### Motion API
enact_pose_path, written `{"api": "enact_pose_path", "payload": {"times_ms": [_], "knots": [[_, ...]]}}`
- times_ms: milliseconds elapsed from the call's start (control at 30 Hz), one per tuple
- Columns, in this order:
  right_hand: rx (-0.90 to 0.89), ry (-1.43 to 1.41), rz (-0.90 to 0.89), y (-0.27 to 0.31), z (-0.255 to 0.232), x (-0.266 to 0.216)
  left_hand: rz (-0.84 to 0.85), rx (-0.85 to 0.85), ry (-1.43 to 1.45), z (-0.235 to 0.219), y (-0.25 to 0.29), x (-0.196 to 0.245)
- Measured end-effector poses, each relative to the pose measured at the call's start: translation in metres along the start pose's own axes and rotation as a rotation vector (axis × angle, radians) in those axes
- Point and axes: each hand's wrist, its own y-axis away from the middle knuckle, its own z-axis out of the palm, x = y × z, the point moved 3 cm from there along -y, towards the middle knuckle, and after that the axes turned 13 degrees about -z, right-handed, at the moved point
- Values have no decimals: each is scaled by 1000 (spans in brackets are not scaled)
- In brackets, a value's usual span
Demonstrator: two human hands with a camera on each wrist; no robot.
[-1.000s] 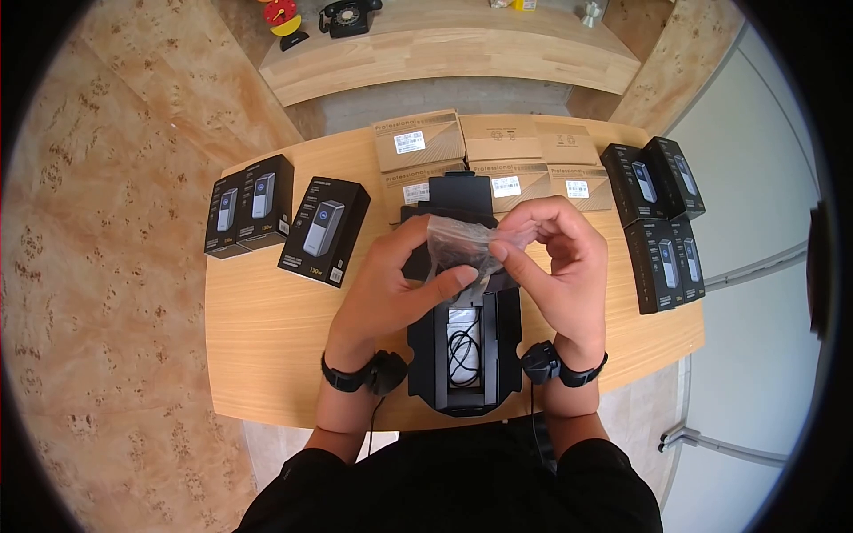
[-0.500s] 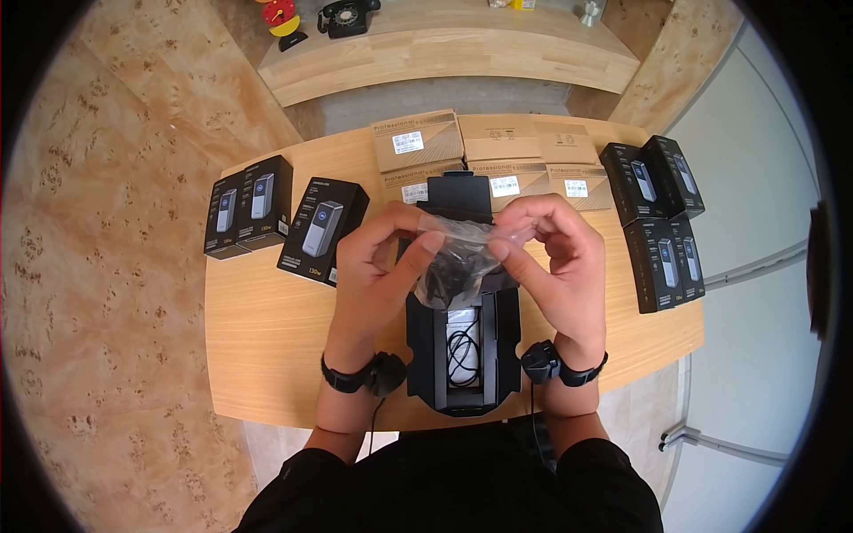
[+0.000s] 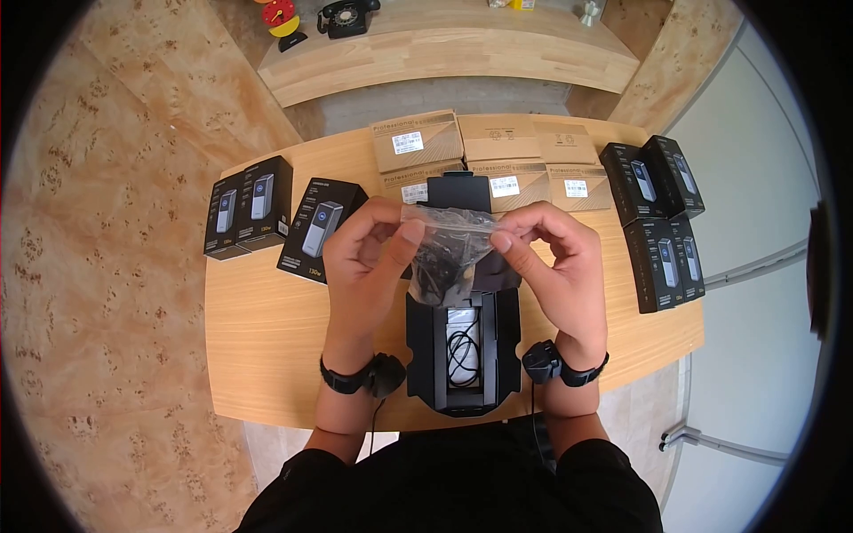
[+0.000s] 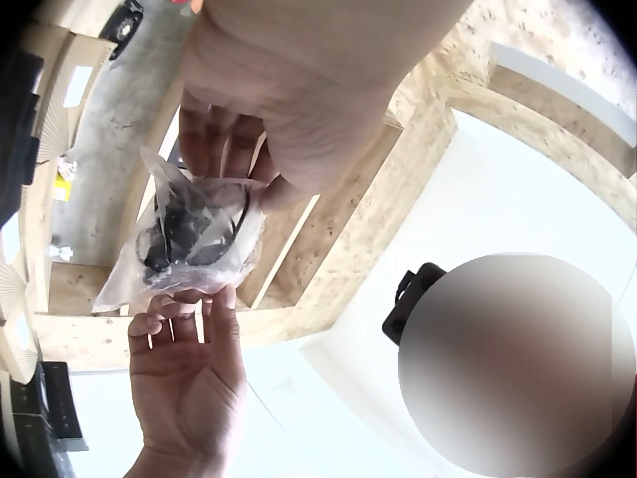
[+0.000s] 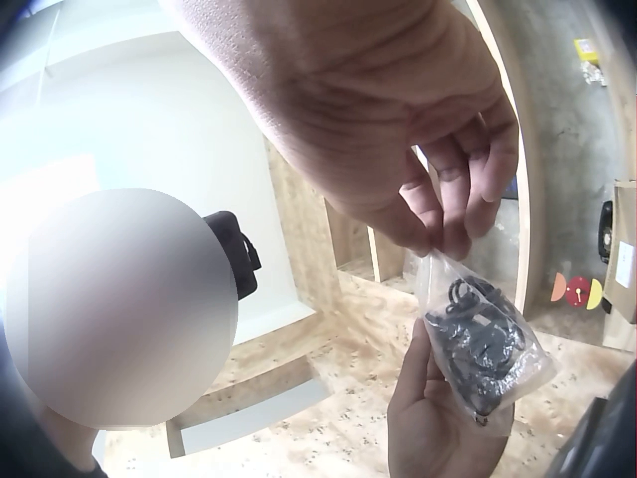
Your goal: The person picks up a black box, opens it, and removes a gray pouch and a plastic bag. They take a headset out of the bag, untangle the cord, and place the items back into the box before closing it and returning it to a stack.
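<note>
A clear plastic zip bag (image 3: 444,266) hangs between both hands, with dark items inside that look like coiled black cable (image 5: 488,344) in the right wrist view. At the bag's upper left corner, the left hand (image 3: 362,266) pinches the plastic between thumb and fingers. The right hand (image 3: 564,271) pinches the opposite upper corner, thumb toward the body. Beneath the bag lies an open black box (image 3: 508,355), its lid flap (image 3: 458,191) raised behind. A thin black cable (image 3: 462,351) is looped in the box's inner slot over a white printed piece.
Brown cardboard boxes (image 3: 418,142) are stacked at the table's back. Black retail boxes stand at the left (image 3: 320,226) and at the right (image 3: 657,266). The wooden table (image 3: 267,355) ends close to the person's body. A shelf (image 3: 453,67) with a black telephone (image 3: 348,16) is beyond.
The left hand has shifted its hold to the bag's upper left corner and moved slightly left, spreading the bag's top. The right hand keeps its pinch with little movement.
</note>
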Motion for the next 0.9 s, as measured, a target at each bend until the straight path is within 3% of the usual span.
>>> {"api": "enact_pose_path", "payload": {"times_ms": [600, 900], "knots": [[4, -16, -72, 0, 1, -3, 87, 113, -41, 0, 5, 2], [-25, -62, -75, 0, 2, -4, 53, 43, -52, -3, 4, -4]]}}
